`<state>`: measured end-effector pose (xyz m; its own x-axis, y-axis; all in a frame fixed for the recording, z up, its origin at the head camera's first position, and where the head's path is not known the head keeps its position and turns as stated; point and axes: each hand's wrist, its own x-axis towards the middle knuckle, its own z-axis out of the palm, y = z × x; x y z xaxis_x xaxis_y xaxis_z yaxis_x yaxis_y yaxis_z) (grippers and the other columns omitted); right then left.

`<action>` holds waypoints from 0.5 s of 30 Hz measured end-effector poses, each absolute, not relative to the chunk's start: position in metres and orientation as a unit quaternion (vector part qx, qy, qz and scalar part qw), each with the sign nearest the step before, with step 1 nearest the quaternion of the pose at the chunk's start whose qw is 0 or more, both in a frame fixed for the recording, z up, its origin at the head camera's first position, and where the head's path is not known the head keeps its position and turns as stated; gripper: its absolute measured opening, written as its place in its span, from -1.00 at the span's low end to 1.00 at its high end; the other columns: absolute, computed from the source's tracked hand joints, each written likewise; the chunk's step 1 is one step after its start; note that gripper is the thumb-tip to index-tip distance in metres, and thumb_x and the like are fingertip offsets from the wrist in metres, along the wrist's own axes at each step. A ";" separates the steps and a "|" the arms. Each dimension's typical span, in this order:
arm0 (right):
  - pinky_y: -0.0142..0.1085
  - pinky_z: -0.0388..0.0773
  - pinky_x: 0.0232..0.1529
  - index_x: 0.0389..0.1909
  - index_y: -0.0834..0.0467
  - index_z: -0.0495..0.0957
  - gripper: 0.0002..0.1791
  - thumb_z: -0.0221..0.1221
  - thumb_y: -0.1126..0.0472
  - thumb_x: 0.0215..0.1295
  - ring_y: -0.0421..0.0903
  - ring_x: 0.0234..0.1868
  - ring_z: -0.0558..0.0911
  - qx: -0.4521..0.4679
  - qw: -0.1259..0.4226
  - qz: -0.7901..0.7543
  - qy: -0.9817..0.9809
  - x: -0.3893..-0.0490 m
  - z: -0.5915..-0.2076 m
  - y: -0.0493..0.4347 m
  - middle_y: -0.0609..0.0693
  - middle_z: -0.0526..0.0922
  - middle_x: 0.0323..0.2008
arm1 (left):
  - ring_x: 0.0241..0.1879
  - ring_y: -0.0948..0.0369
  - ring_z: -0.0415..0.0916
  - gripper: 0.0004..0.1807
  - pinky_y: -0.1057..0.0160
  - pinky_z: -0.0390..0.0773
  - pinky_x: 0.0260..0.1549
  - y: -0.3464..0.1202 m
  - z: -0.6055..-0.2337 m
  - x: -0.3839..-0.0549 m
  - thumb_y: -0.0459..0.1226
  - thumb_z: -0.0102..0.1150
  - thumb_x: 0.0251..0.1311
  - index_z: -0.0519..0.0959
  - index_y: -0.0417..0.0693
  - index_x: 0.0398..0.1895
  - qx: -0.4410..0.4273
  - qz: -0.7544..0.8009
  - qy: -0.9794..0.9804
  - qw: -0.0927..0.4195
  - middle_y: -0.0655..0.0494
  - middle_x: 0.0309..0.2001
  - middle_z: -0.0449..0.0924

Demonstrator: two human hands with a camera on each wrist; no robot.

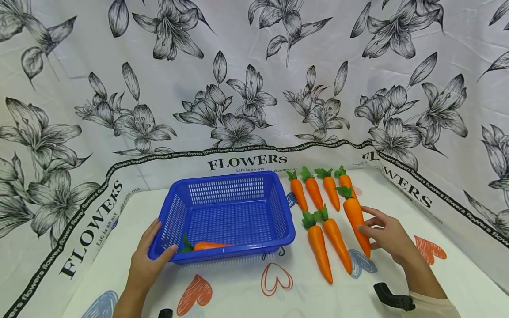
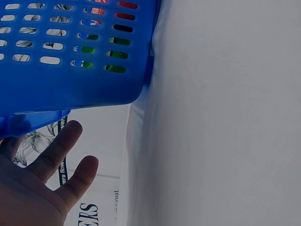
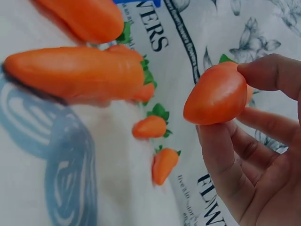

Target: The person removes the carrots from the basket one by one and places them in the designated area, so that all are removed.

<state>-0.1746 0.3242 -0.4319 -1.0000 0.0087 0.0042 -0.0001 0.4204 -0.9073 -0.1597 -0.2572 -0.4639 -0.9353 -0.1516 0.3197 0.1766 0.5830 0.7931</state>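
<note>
My left hand (image 1: 145,260) holds the front left corner of a blue plastic basket (image 1: 222,252), thumb over the rim. In the left wrist view, two of its fingers stretch out beside the basket wall (image 2: 70,89). One orange carrot (image 1: 212,246) with green leaves lies inside along the front wall, partly hidden by it. At the right, my right hand (image 1: 387,232) pinches another carrot (image 1: 355,218) between thumb and fingers. In the right wrist view that carrot (image 3: 216,94) points its tip toward the camera, leaves mostly hidden behind it.
Two carrots (image 1: 320,254) lie side by side between basket and right hand. Farther back, several more carrots (image 1: 313,192) form a row, the rightmost overlapped by the held one. A flower-printed cloth (image 1: 238,110) hangs behind the white, heart-patterned table (image 1: 234,291).
</note>
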 end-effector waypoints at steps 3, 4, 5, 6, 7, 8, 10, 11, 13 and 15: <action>-0.10 0.67 -0.42 0.44 0.20 0.16 -0.21 0.28 0.16 0.24 0.05 -0.33 0.63 -0.017 -0.011 0.525 -0.851 -0.174 -0.438 0.327 0.26 0.49 -0.14 | 0.42 -0.15 -0.07 -0.15 -0.42 0.10 0.12 -0.257 -0.464 -0.160 -0.13 0.29 0.13 0.16 0.01 0.49 -0.008 -0.454 -0.872 0.181 0.01 0.49 -0.02; -0.10 0.67 -0.43 0.44 0.21 0.16 -0.21 0.29 0.16 0.24 0.05 -0.34 0.63 -0.021 -0.015 0.523 -0.852 -0.174 -0.440 0.327 0.25 0.49 -0.14 | 0.42 -0.16 -0.07 -0.15 -0.43 0.09 0.12 -0.257 -0.464 -0.160 -0.13 0.29 0.13 0.16 0.01 0.49 -0.009 -0.453 -0.873 0.182 0.00 0.49 -0.02; -0.11 0.67 -0.43 0.43 0.21 0.16 -0.21 0.29 0.17 0.24 0.05 -0.34 0.63 -0.024 -0.018 0.520 -0.853 -0.174 -0.443 0.328 0.25 0.49 -0.15 | 0.42 -0.16 -0.07 -0.15 -0.43 0.09 0.12 -0.257 -0.464 -0.160 -0.13 0.29 0.13 0.16 0.01 0.49 -0.010 -0.453 -0.873 0.182 0.00 0.49 -0.02; -0.11 0.67 -0.44 0.43 0.22 0.17 -0.21 0.29 0.18 0.23 0.05 -0.35 0.62 -0.025 -0.022 0.517 -0.855 -0.174 -0.445 0.329 0.25 0.49 -0.15 | 0.42 -0.16 -0.07 -0.15 -0.43 0.09 0.12 -0.257 -0.465 -0.160 -0.14 0.29 0.13 0.17 0.00 0.49 -0.010 -0.452 -0.873 0.184 -0.01 0.49 -0.01; -0.11 0.67 -0.44 0.43 0.23 0.17 -0.21 0.29 0.18 0.23 0.04 -0.36 0.61 -0.029 -0.025 0.514 -0.857 -0.174 -0.447 0.329 0.24 0.50 -0.15 | 0.42 -0.16 -0.07 -0.15 -0.43 0.09 0.12 -0.257 -0.465 -0.160 -0.14 0.29 0.12 0.17 0.00 0.49 -0.010 -0.452 -0.873 0.185 -0.01 0.49 -0.01; -0.11 0.67 -0.44 0.42 0.23 0.17 -0.21 0.29 0.18 0.22 0.04 -0.36 0.61 -0.033 -0.029 0.512 -0.858 -0.175 -0.449 0.330 0.24 0.50 -0.15 | 0.42 -0.16 -0.07 -0.15 -0.43 0.09 0.12 -0.257 -0.465 -0.160 -0.14 0.29 0.12 0.17 0.00 0.49 -0.010 -0.451 -0.873 0.185 -0.01 0.49 -0.01; -0.11 0.67 -0.45 0.42 0.24 0.17 -0.21 0.29 0.19 0.22 0.03 -0.37 0.61 -0.038 -0.035 0.509 -0.859 -0.175 -0.452 0.330 0.23 0.49 -0.15 | 0.42 -0.16 -0.07 -0.15 -0.43 0.08 0.12 -0.257 -0.464 -0.159 -0.14 0.29 0.12 0.17 0.00 0.48 -0.009 -0.450 -0.873 0.186 0.00 0.49 -0.01; -0.11 0.67 -0.44 0.42 0.25 0.16 -0.20 0.29 0.19 0.22 0.03 -0.37 0.60 -0.040 -0.038 0.506 -0.861 -0.175 -0.454 0.330 0.23 0.49 -0.15 | 0.42 -0.16 -0.07 -0.16 -0.43 0.08 0.12 -0.257 -0.464 -0.159 -0.14 0.29 0.12 0.17 0.00 0.48 -0.009 -0.450 -0.873 0.186 0.01 0.49 -0.01; -0.11 0.67 -0.44 0.42 0.25 0.16 -0.20 0.30 0.18 0.21 0.02 -0.38 0.60 -0.046 -0.041 0.503 -0.862 -0.175 -0.455 0.330 0.22 0.50 -0.15 | 0.42 -0.16 -0.07 -0.16 -0.43 0.08 0.12 -0.257 -0.464 -0.159 -0.14 0.29 0.12 0.17 0.00 0.48 -0.009 -0.450 -0.873 0.188 0.01 0.49 -0.01; -0.11 0.67 -0.45 0.42 0.26 0.16 -0.20 0.30 0.19 0.21 0.02 -0.38 0.60 -0.047 -0.043 0.503 -0.862 -0.175 -0.457 0.330 0.22 0.50 -0.15 | 0.42 -0.15 -0.07 -0.15 -0.43 0.08 0.13 -0.257 -0.464 -0.159 -0.15 0.30 0.12 0.17 0.00 0.48 -0.009 -0.451 -0.872 0.188 0.01 0.49 -0.01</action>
